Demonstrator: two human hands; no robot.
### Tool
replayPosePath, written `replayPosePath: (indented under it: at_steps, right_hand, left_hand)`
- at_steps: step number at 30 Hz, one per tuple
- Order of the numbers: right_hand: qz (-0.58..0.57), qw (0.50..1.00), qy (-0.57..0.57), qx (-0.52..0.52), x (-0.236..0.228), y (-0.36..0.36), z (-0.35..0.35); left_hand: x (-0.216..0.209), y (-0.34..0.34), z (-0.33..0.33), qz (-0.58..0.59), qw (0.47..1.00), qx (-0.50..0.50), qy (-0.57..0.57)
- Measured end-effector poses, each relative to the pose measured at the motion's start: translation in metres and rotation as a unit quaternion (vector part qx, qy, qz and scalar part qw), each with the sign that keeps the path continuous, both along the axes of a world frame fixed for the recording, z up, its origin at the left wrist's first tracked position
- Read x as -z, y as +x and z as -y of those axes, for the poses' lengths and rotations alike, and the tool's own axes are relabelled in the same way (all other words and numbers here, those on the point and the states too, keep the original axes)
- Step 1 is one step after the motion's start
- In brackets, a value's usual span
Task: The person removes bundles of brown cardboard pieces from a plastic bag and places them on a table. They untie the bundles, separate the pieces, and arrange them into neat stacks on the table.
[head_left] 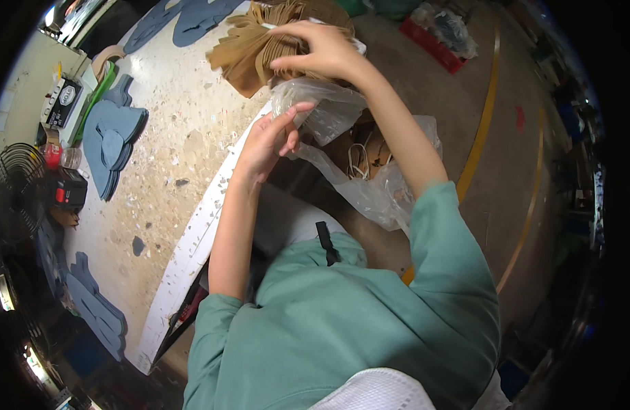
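Note:
At the far edge of the table lies a fanned stack of thin brown cut pieces [241,60]. My right hand [328,53] reaches over it, thumb on the near side and fingers on the far side, spanning part of the stack. Just below, a clear plastic bag [335,113] drapes over the table edge. Beside the bag, my left hand [265,142] is raised with its index finger stretched out and the other fingers loosely curled. Nothing shows in its grasp; whether it touches the plastic I cannot tell.
Grey-blue cut pieces lie in stacks [113,143] on the worn table [185,137]. A black fan [17,181] and a red-black battery pack [70,191] stand left. Right of the table, an open plastic-lined container [369,154] holds brown pieces; a red crate [434,44] sits on the floor.

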State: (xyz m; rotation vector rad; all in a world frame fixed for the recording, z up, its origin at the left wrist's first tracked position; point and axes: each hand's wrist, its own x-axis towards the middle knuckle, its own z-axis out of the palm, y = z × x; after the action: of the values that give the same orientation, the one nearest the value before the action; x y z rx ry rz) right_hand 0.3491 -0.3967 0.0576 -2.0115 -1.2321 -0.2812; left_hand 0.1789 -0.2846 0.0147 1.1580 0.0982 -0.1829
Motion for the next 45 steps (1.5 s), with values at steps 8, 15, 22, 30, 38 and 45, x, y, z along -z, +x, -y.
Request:
replayPosePath:
  at_steps: [8, 15, 22, 30, 38, 45]
  right_hand:
    - [-0.544, 0.838, 0.02, -0.046, 0.091, -0.062, 0.15]
    - [-0.279, 0.768, -0.573, -0.068, 0.26, -0.141, 0.16]
    - [-0.314, 0.863, -0.237, 0.317, 0.232, -0.047, 0.104]
    - [-0.177, 0.767, -0.294, 0.542, 0.29, -0.073, 0.003]
    - [-0.349, 0.845, -0.153, 0.375, 0.229, -0.064, 0.078]
    - [-0.695, 0.691, 0.129, 0.149, 0.119, -0.089, 0.186]
  left_hand:
    - [-0.01, 0.001, 0.012, 0.084, 0.996, -0.003, 0.011]
    - [-0.013, -0.005, 0.009, 0.104, 0.993, -0.044, -0.02]
    - [-0.006, -0.002, 0.01, 0.118, 0.992, -0.031, -0.044]
    - [0.009, -0.01, 0.003, 0.157, 0.981, 0.109, -0.039]
    - [-0.002, -0.014, -0.002, 0.166, 0.981, 0.101, -0.011]
    - [-0.002, -0.01, 0.002, 0.175, 0.975, 0.132, -0.028]
